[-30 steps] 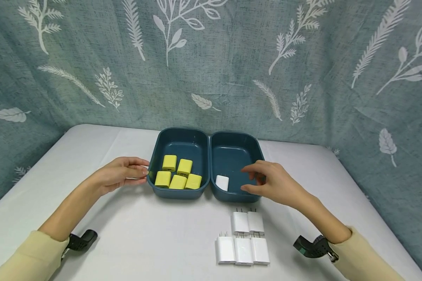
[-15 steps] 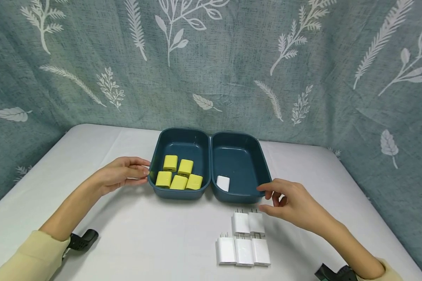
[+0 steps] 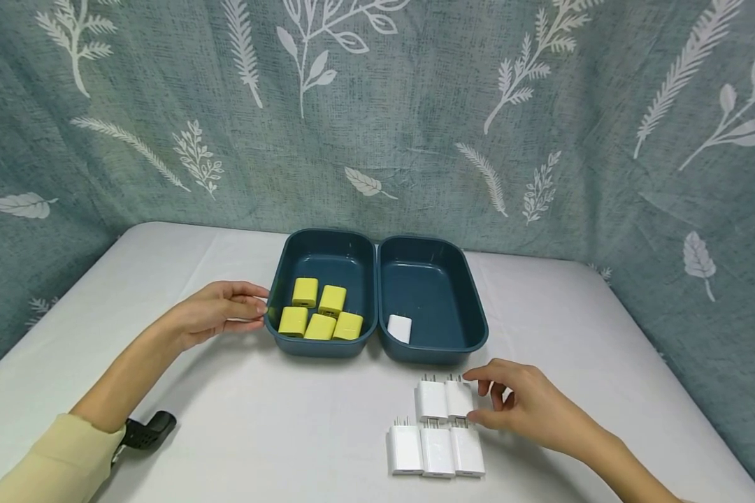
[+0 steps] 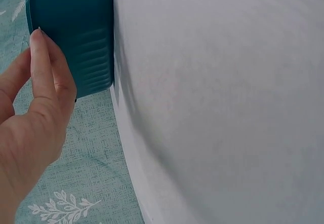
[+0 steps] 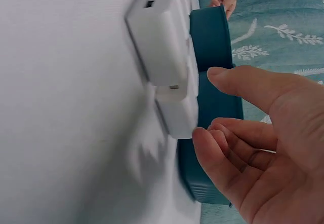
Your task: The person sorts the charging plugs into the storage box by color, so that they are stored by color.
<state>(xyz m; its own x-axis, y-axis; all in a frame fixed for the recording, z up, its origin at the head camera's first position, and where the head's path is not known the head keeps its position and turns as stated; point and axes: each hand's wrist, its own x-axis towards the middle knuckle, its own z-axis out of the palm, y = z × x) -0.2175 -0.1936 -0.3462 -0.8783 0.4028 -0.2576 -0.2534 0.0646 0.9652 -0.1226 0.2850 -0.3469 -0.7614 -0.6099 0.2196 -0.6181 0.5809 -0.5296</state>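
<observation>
My left hand [image 3: 223, 311] rests its fingertips on the left wall of the left dark blue bin [image 3: 330, 347], fingers nearly straight. Several yellow charger blocks [image 3: 293, 321] lie in that bin. The right bin [image 3: 430, 353] holds one white charger [image 3: 399, 328] in its near left corner. On the table in front of it, several white chargers [image 3: 405, 449] lie in two rows, prongs pointing away from me. My right hand [image 3: 528, 402] hovers at the right side of the back-row right charger [image 3: 458, 400], thumb and forefinger apart. In the right wrist view the fingertips are right by that charger [image 5: 177, 113].
The two bins stand side by side on a white cloth-covered table [image 3: 258, 419]. Behind them hangs a teal curtain [image 3: 428, 175] with white leaf patterns. A black wrist camera [image 3: 147, 429] sits at the left sleeve [image 3: 69, 457].
My right hand has moved out of the right bin, toward me and to the right, down beside the white chargers. The left hand stays at the left bin's wall.
</observation>
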